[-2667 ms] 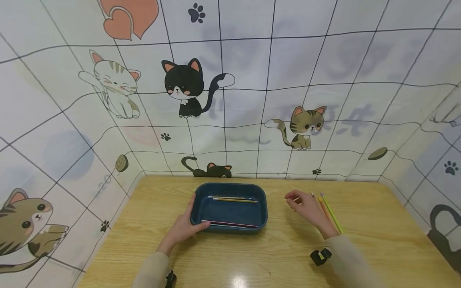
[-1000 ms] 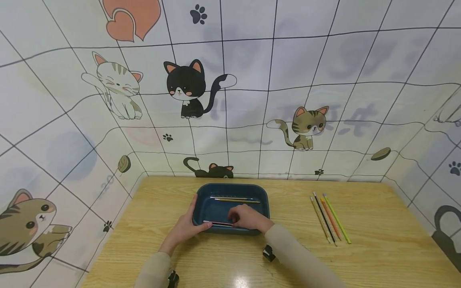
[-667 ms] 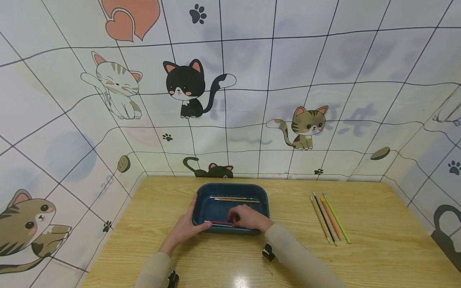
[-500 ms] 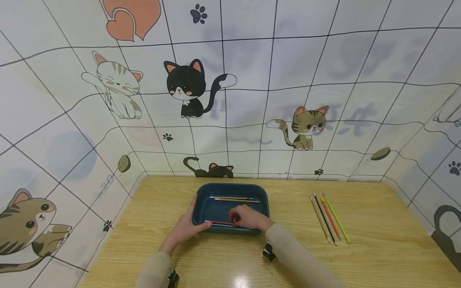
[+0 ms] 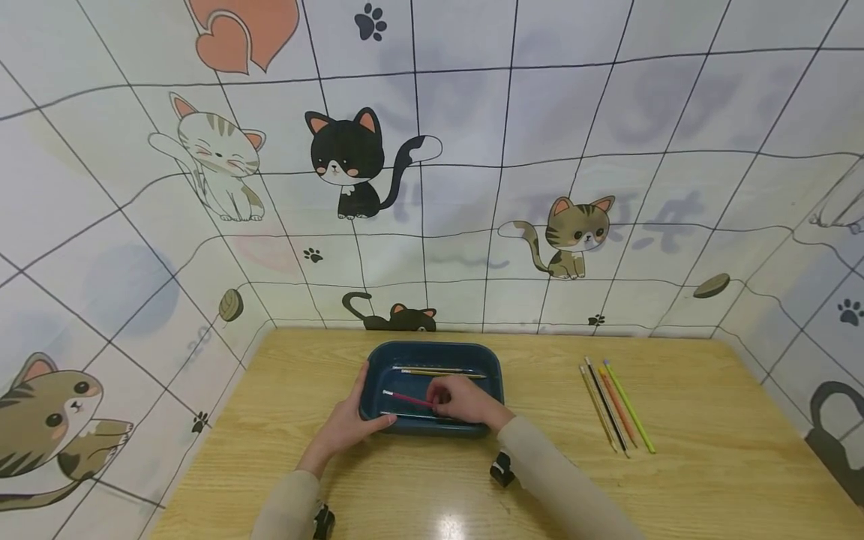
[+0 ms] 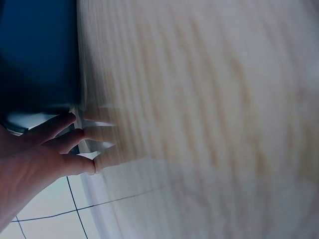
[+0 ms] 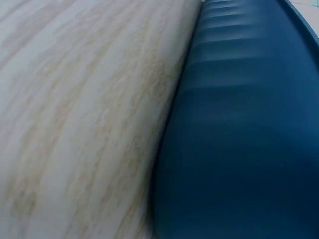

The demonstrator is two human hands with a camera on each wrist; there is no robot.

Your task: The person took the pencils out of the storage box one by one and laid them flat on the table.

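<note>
A dark blue rectangular tray (image 5: 432, 430) sits on the wooden table. My left hand (image 5: 344, 426) holds its near left corner, thumb over the front rim and fingers along the outer side. The left wrist view has those fingers (image 6: 60, 142) low by the tray's wall. Inside the tray, my right hand (image 5: 466, 397) pinches a pinkish-red pencil (image 5: 410, 400), its white-tipped end pointing left and its other end hidden by the hand. Another pencil (image 5: 415, 415) lies along the front wall. Two pencils (image 5: 442, 372) lie together toward the back. The right wrist view has only the tray's outside and table.
Several pencils (image 5: 610, 405), among them black, orange and lime green ones, lie side by side on the table (image 5: 702, 420) right of the tray. A cat-patterned, grid-lined cloth (image 5: 459, 202) rises behind the table and at both sides.
My right hand came from beside the pencils on the right into the tray. The pinkish-red pencil has since shifted away from the front wall, now slanted in my fingers. My left hand stays put.
</note>
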